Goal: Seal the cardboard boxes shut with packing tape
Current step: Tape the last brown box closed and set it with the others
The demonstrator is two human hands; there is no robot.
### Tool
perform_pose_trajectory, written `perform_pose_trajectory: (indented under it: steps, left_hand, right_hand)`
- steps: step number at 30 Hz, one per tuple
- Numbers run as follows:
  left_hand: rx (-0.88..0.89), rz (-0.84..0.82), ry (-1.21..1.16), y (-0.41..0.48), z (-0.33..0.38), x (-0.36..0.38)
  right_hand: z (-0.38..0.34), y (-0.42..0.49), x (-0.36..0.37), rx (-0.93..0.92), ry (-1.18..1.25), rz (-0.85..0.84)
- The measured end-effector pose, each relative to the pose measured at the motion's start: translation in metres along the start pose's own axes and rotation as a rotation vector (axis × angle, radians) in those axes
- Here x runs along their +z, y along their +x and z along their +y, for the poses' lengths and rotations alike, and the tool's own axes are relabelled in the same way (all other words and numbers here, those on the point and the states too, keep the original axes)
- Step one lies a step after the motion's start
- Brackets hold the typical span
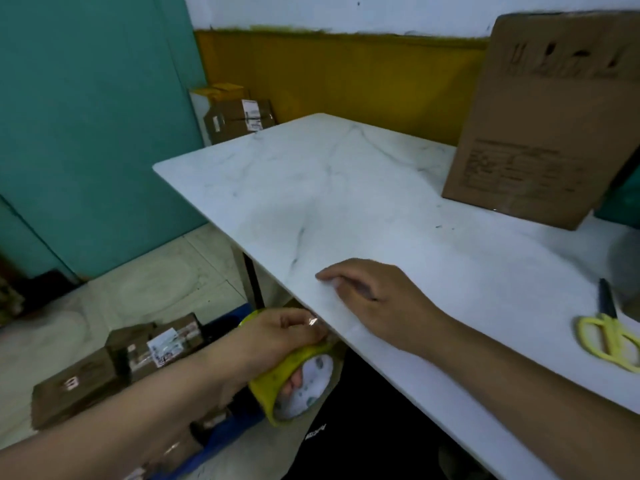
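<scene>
While the tape roll [296, 379] is gripped in the left hand [277, 336] just below the desk [346, 188] edge, fingers hooked through its core, the right hand [375, 296] is laid on the desk edge, fingers curled, nothing seen pinched. The step is judged as tape preparation; no sealing is begun. A cardboard box [540, 126] is stood upright at the far right, well apart. Scissors [611, 336] are lain near. Next, the tape's free end must be found and carried to the box.

boxes on table: 1 [540, 123] | tape rolls: 1 [298, 379] | scissors: 1 [611, 336] | pens: 1 [606, 299]
</scene>
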State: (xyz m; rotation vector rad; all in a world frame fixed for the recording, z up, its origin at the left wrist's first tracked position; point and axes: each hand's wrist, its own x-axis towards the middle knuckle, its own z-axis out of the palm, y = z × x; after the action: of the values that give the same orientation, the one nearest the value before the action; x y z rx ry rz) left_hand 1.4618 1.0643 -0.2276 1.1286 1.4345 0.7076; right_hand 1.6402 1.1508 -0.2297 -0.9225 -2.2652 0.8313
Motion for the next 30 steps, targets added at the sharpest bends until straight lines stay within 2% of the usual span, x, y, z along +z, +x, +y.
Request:
perform_pose_trajectory:
  steps: [4,6,8,11,14,18,20,24,28,30]
  left_hand:
    - [0.053,-0.017,0.292,-0.017,0.046,-0.013]
    - [0.097,-0.049,0.406,-0.025,0.079,-0.015]
    - [0.139,-0.07,0.472,-0.028,0.114,-0.013]
    - [0.291,-0.104,0.629,-0.013,0.16,0.006]
    - [0.422,-0.188,0.78,0.012,0.214,0.053]
    - [0.608,-0.376,0.719,0.045,0.281,0.117]
    - [0.755,-0.363,0.771,0.063,0.31,0.15]
    - [0.865,-0.319,0.889,0.096,0.341,0.208]
    - [0.897,-0.272,0.938,0.143,0.344,0.212]
    - [0.884,-0.302,0.948,0.158,0.341,0.211]
  right_hand:
    - [-0.02,-0.003,-0.002,0.007,0.132,-0.266]
    - [-0.035,-0.002,-0.02,0.079,0.328,-0.282]
    - [-0.048,-0.002,-0.053,0.136,0.43,-0.186]
    - [-0.059,-0.018,-0.119,0.198,0.386,0.048]
    - [-0.063,-0.05,-0.184,0.3,0.333,0.185]
    - [-0.068,-0.096,-0.265,0.434,0.228,0.512]
    - [-0.066,-0.117,-0.298,0.494,0.201,0.65]
    - [-0.043,-0.159,-0.337,0.685,0.316,0.809]
    - [-0.01,-0.209,-0.352,0.864,0.399,0.938]
    - [0.003,-0.221,-0.351,0.923,0.46,0.964]
